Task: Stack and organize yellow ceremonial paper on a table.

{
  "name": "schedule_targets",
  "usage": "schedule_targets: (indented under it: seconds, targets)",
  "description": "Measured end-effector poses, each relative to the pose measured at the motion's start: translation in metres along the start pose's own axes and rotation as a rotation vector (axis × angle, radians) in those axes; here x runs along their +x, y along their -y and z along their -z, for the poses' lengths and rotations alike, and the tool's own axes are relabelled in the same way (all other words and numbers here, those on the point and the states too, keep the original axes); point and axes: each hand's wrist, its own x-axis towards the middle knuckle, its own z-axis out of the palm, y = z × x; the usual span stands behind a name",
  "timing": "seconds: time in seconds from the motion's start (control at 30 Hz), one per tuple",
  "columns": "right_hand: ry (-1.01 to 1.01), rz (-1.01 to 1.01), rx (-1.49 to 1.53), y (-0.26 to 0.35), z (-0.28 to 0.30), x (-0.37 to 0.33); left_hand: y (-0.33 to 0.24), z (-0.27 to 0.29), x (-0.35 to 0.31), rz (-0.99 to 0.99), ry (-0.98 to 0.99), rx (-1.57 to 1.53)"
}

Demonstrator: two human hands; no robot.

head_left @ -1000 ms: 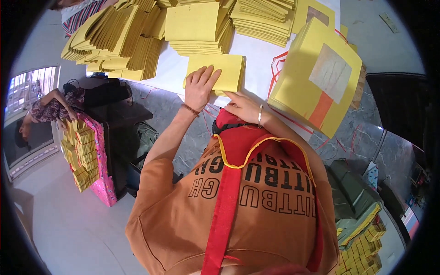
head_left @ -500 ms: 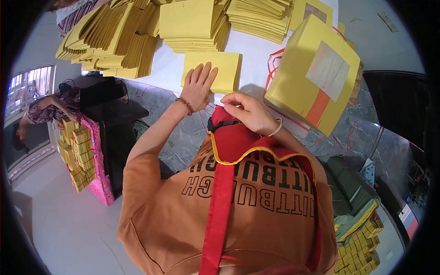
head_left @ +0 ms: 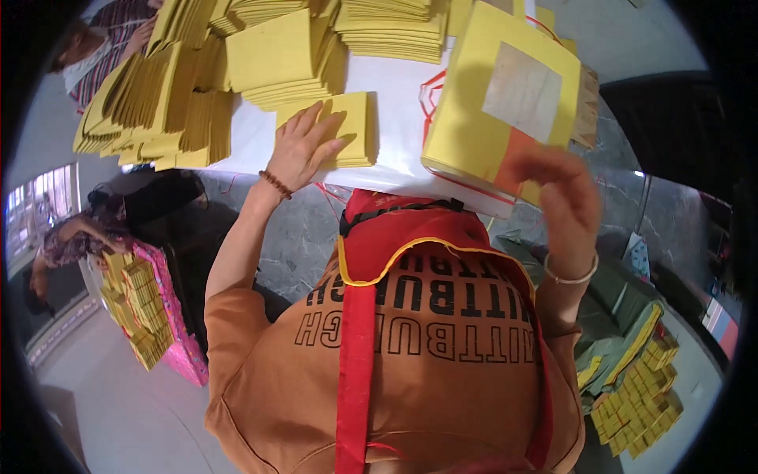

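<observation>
From where I stand, the white-topped table [head_left: 399, 103] takes up the most room; the person working at it wears a brown shirt [head_left: 442, 395] with dark lettering across the chest; across the table's far left corner sits a co-worker in striped clothing [head_left: 118, 35], partly cut off from view; over the brown shirt hangs a red apron [head_left: 418, 241] edged in yellow; piles of folded yellow paper [head_left: 158, 95] crowd the table's left and far side; to their right stands a thick yellow block [head_left: 466, 118] with a greyish panel [head_left: 523, 83] and an orange strip [head_left: 525, 141] on its face; between piles and block, by the near edge, lies a small yellow stack [head_left: 355, 130].

The left hand [head_left: 298, 152] rests on the left part of that small stack, fingers extended and slightly apart, clamped on nothing; the right hand [head_left: 564, 193] is held up before the block's near right corner, blurred, its fingers bent; I cannot tell whether they meet or pinch anything; a pale bangle [head_left: 572, 280] circles the right wrist; dark beads [head_left: 275, 185] circle the left.
</observation>
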Motion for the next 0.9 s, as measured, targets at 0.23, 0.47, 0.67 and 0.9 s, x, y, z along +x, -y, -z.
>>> schedule_targets:
  seconds: [0.23, 0.47, 0.67, 0.9]
  targets:
    - [-0.111, 0.233, -0.933, -0.015, 0.051, 0.006, -0.066, 0.030, 0.043, -0.210, -0.173, -0.233]
    - [-0.105, 0.248, -0.971, -0.051, 0.057, 0.011, -0.131, 0.025, 0.080, -0.647, -0.116, 0.019]
    - [-0.101, 0.200, -0.684, -0.061, 0.069, 0.007, -0.132, 0.030, 0.096, -0.691, -0.153, -0.175]
    - [-0.069, 0.149, -0.465, -0.062, 0.073, 0.004, -0.129, 0.026, 0.107, -0.687, -0.155, -0.343]
